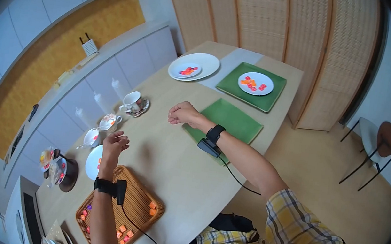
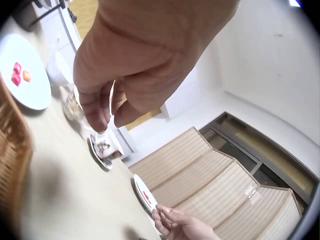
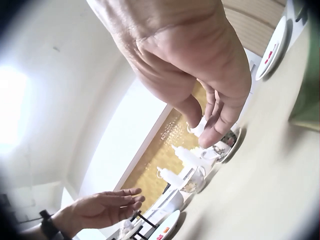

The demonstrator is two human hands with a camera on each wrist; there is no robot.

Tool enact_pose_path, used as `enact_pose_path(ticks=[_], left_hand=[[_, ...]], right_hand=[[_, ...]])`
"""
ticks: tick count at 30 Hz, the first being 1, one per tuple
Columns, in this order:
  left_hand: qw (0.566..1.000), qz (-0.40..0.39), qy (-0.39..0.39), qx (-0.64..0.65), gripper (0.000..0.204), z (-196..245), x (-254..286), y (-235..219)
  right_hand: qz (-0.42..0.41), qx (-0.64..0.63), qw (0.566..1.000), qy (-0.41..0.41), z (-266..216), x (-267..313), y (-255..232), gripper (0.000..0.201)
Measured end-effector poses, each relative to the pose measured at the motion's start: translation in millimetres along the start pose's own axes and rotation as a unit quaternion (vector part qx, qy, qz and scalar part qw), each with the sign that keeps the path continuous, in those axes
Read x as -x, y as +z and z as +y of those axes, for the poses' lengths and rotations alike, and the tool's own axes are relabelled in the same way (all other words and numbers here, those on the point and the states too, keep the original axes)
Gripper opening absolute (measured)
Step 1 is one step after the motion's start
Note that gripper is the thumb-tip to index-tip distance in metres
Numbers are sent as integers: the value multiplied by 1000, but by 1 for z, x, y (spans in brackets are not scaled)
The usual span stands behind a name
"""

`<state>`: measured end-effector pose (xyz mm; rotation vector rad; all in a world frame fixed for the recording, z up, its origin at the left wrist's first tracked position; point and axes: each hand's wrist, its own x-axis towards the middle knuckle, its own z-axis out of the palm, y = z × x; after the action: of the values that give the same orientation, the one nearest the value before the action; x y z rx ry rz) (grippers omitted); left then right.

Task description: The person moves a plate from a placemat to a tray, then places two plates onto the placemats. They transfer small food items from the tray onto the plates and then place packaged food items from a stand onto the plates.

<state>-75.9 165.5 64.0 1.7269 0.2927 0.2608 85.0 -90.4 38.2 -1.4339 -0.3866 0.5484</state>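
My left hand [image 1: 115, 145] hovers over the table beside a white plate [image 1: 93, 162], its fingers loosely bent with nothing between them. That plate carries a few small red and orange pieces [image 2: 16, 79]. Just behind my left wrist lies a wicker tray [image 1: 135, 195], with several orange, red and purple pieces along its edges. My right hand [image 1: 185, 114] is held above the table near the corner of a bare green square plate [image 1: 235, 119]. Its fingers hang softly curled and hold nothing visible. Both hands are apart from each other.
At the far end, a white oval plate [image 1: 212, 67] bears a smaller plate of pieces, and another green square plate [image 1: 278, 86] bears a white dish [image 1: 259, 79]. Cups [image 1: 132, 100] and white squeeze bottles [image 1: 119, 87] line the left edge. A chair [image 1: 374, 139] stands right.
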Motion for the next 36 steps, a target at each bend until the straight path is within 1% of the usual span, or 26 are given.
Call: enact_pose_path(ticks=[2,4,5,7,9,10,11,12,13,15,16,17,18,19,21,22,23,24,25,26,28,29,31,32,34,36], left_hand=[[1000,-21,-12,6,38,4,-2,35],[996,-89,-3,13,37,9,-8,69],[996,-92,-3,20,37,10,-13,86],[989,-143,-5,34,37,7,-25,120],[986,-156,-1,52,36,2,-45,154],[983,-176,2,54,36,2,-52,173],[979,-196,4,55,36,4,-58,192],[978,-205,3,43,36,7,-65,211],[977,-206,6,50,36,7,-73,230],[973,-227,-5,34,36,9,-91,266],[973,-229,-8,39,36,12,-99,283],[972,-230,-8,42,36,16,-106,299],[970,-241,-13,20,38,21,-114,313],[968,-251,-18,-4,40,24,-120,327],[968,-250,-21,-17,41,12,-141,355],[967,-255,-18,-15,41,7,-151,368],[965,-260,-14,-13,41,2,-158,380],[965,-263,-14,-12,41,-3,-165,392],[968,-252,-14,-7,41,-4,-169,402],[971,-240,-16,-2,40,-6,-172,410],[971,-239,-3,-28,41,-11,-177,423],[970,-236,11,-56,41,-11,-179,428],[971,-232,14,-59,42,-15,-184,438],[972,-227,18,-62,42,-17,-187,442],[975,-209,23,-66,42,-24,-195,450],[979,-190,30,-69,43,-30,-203,456]], right_hand=[[29,-48,998,-13,4,12,-25,18],[47,-67,996,-19,7,19,-54,19],[59,-90,994,-31,8,21,-69,21],[69,-92,993,-29,2,37,-100,25],[112,-102,988,-32,-1,46,-133,28],[112,-95,989,-33,-1,48,-150,28],[148,-116,981,-48,0,51,-168,29],[183,-137,971,-64,1,54,-186,30],[184,-130,972,-66,4,54,-207,30],[236,-203,946,-90,7,53,-247,29],[237,-200,946,-91,3,54,-264,29],[263,-207,938,-86,-1,56,-280,27],[289,-215,929,-81,-4,57,-296,26],[291,-215,929,-79,-4,56,-316,26],[335,-108,933,-77,3,47,-352,20],[364,-96,924,-69,1,46,-360,15],[368,-96,922,-67,-1,45,-366,15],[387,-54,918,-60,-4,45,-372,14],[405,-11,913,-53,-5,42,-382,14],[408,-10,912,-52,-6,41,-392,14],[437,188,879,23,-2,36,-409,13],[438,188,879,26,2,32,-417,13],[506,353,786,43,12,23,-429,15],[506,353,786,44,16,18,-435,15],[505,425,746,93,26,8,-447,19],[501,443,737,96,38,-1,-455,17]])
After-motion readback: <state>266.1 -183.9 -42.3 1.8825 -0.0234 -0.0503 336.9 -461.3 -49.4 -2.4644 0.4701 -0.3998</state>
